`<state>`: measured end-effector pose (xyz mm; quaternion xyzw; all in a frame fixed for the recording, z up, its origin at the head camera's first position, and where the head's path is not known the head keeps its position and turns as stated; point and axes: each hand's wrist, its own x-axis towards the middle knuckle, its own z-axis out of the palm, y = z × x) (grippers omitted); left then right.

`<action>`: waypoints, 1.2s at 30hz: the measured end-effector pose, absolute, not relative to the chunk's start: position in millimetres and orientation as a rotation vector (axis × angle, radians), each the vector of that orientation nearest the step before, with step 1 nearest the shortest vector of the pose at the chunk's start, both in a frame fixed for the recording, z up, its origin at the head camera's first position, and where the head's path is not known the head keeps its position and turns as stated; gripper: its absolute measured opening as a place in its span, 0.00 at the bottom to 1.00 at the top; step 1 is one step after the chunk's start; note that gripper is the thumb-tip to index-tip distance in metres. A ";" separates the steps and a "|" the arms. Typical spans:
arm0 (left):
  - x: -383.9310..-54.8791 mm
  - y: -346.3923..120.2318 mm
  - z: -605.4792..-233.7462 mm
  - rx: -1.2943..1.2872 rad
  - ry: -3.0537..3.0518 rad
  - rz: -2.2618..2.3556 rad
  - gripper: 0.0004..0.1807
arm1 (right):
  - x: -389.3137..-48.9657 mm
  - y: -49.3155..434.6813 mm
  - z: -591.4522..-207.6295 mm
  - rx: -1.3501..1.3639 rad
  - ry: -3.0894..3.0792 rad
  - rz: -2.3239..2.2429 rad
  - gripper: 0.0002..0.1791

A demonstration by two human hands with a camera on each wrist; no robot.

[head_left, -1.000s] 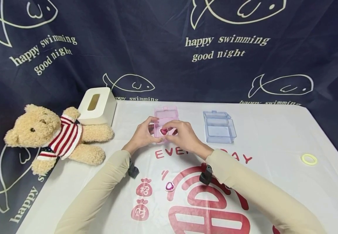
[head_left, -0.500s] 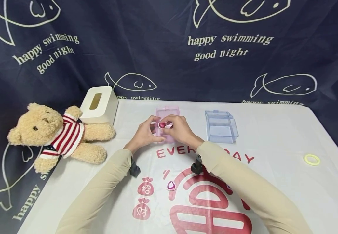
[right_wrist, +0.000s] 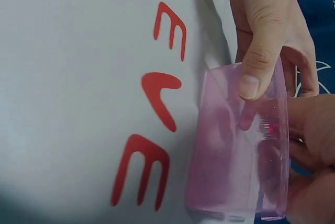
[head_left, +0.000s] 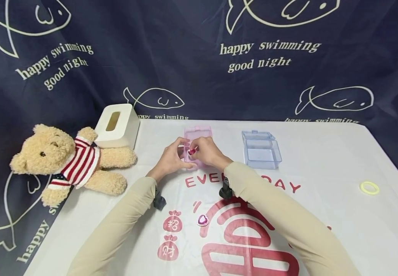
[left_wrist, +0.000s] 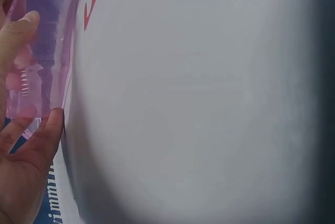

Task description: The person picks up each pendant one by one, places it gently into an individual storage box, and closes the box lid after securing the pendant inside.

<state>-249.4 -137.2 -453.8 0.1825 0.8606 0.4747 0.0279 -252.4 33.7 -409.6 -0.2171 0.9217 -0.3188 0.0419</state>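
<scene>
Fingers (head_left: 199, 141) of the right hand (head_left: 208, 150) clamp the gem (head_left: 192, 151), I cannot tell if over or in the pink box (head_left: 198, 132) gripped by the left hand (head_left: 171, 157), nine o'clock from the blue box (head_left: 261, 155), and I judge it light, hard, slippery, best pinched at its edges.

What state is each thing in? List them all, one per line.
Pink box: lid open, held by the left grip
Held heart: pinched in the right grip, at the pink box
Loose heart: lying on the table
Blue box: lid open
Teddy bear: lying down, dressed
Tissue box: no tissue sticking out
Yellow ring: lying flat
</scene>
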 end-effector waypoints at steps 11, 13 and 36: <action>-250.3 -138.5 -456.4 0.606 2.674 1.461 0.44 | -259.4 21.5 -411.0 -0.587 2.835 -0.706 0.06; -251.3 -138.6 -457.0 0.610 2.669 1.470 0.44 | -259.9 20.0 -411.1 -0.554 2.840 -0.683 0.06; -250.7 -137.6 -451.7 0.536 2.631 1.465 0.45 | -235.4 46.7 -390.8 -0.769 2.865 -0.882 0.10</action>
